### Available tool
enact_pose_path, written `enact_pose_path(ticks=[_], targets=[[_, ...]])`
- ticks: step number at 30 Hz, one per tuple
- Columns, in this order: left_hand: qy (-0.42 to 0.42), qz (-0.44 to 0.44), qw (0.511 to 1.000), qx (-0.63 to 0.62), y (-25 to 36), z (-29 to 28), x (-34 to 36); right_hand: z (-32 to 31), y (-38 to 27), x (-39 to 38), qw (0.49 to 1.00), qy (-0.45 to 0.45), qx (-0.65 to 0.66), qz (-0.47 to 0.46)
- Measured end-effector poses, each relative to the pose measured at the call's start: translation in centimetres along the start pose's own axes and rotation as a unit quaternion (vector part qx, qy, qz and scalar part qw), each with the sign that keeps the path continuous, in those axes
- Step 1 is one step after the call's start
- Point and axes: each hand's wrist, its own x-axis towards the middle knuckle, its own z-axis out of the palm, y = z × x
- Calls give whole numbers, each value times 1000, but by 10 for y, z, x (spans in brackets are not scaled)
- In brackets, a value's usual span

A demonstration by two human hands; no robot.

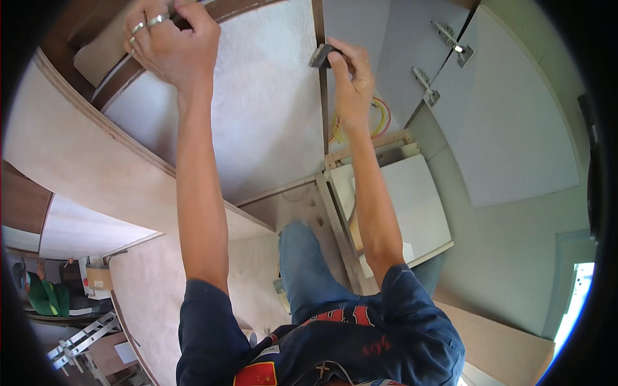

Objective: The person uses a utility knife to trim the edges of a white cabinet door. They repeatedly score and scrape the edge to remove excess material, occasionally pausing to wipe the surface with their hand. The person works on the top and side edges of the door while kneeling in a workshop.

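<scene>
My left hand (168, 46), with rings on it, is curled closed at the brown wooden frame (237, 8) at the top left; what its fingers hold is hidden. My right hand (351, 87) grips a small dark block (322, 55) against the brown vertical edge (318, 19) beside a pale panel (261, 96). Coiled yellow and red cables (386, 116) lie behind that hand.
An open white door (505, 109) with hinges hangs at right. A white board (418, 206) sits below my right arm. A curved plywood edge (77, 161) runs along the left. Another person (45, 293) in green and an aluminium ladder (80, 341) are at lower left.
</scene>
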Motion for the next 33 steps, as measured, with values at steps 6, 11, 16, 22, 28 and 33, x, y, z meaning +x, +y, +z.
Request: enact_pose_path(ticks=[6,11,16,22,28,33], targets=[[8,12,999,45,-14,7,-4,20,-2,-6,999,45,-15,4],[22,-13,999,34,-9,6,-5,23,-11,-10,995,62,-53,60],[23,-28,999,26,-10,4,-9,18,-12,-10,993,34,-70,94],[39,-43,998,13,-5,3,-5,23,-11,-12,990,57,-129,-19],[37,-46,997,-43,-4,-3,1,43,-10,-33,969,107,-208,-80],[60,-40,997,-10,-6,5,-5,59,11,-54,938,94,-323,-86]])
